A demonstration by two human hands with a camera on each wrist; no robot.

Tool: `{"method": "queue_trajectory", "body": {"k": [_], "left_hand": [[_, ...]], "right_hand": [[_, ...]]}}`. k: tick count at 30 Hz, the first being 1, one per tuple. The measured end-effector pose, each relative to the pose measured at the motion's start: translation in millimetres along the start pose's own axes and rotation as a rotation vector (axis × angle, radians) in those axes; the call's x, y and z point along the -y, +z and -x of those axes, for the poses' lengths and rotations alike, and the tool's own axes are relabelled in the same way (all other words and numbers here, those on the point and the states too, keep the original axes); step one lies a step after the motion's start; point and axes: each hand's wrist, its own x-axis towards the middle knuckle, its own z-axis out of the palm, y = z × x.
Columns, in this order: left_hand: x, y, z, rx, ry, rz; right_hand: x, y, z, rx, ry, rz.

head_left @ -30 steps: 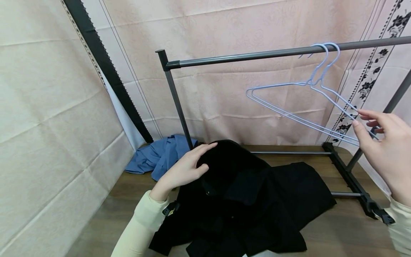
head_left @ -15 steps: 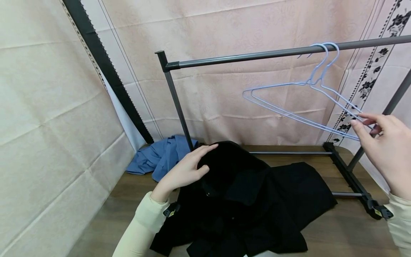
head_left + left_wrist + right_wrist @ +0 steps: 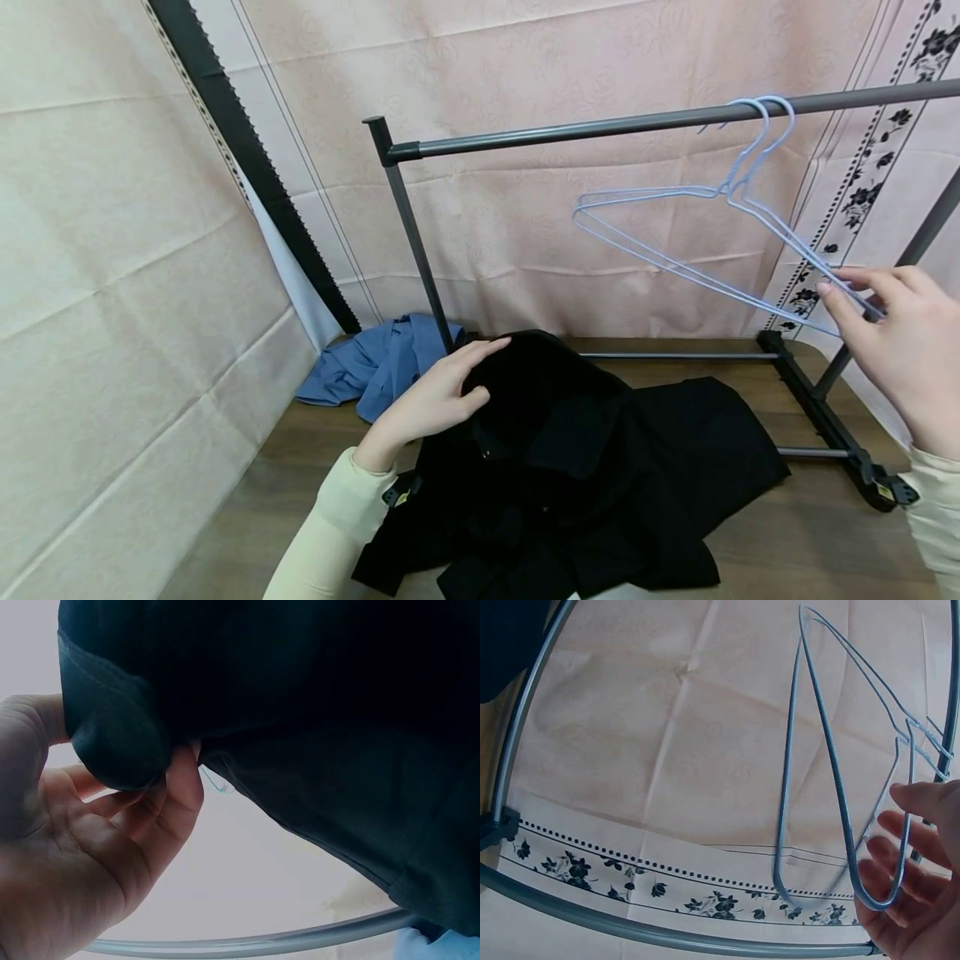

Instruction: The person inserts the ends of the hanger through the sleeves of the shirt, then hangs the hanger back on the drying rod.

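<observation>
A black shirt [image 3: 660,467] lies bunched on the wooden surface, with small buttons showing near the raised part. My left hand [image 3: 438,390] holds its upper left edge up; in the left wrist view, curled fingers [image 3: 180,787] grip the dark cloth, partly hidden by it. Two light blue wire hangers [image 3: 660,260] hang by their hooks from the rail, close together. At their right end is my right hand [image 3: 900,333], thumb and fingers around the wire. The right wrist view shows the fingers [image 3: 911,874] curled behind a hanger's rounded end [image 3: 877,904].
The grey rail [image 3: 562,133] of a clothes rack runs across the back, on a left post [image 3: 412,242] and black right foot [image 3: 817,417]. A crumpled blue cloth [image 3: 382,362] lies behind my left hand. Pale fabric walls [image 3: 525,242] stand behind and at the left.
At the right end, the two hangers' sloping wires have come together between my right fingers and thumb. That hand has shifted slightly down. My left hand and the shirt have hardly moved.
</observation>
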Motion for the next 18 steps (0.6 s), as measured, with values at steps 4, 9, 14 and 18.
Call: {"method": "queue_trajectory", "body": {"k": [4,9,14,18], "left_hand": [[-0.3,0.4,0.9,0.002,0.003,-0.002],[-0.2,0.7,2.0,0.007,0.006,0.007],[0.8,1.5,3.0,0.019,-0.012,0.010],[1.3,1.9,3.5,0.020,-0.013,0.010]], "right_hand": [[-1.9,0.6,-1.1,0.074,0.043,-0.002],[-2.4,0.3,-4.0,0.122,0.118,-0.013],[-7.2,0.8,-4.3,0.067,0.156,-0.084],[-11.5,2.2,-3.2,0.018,0.184,-0.176]]}}
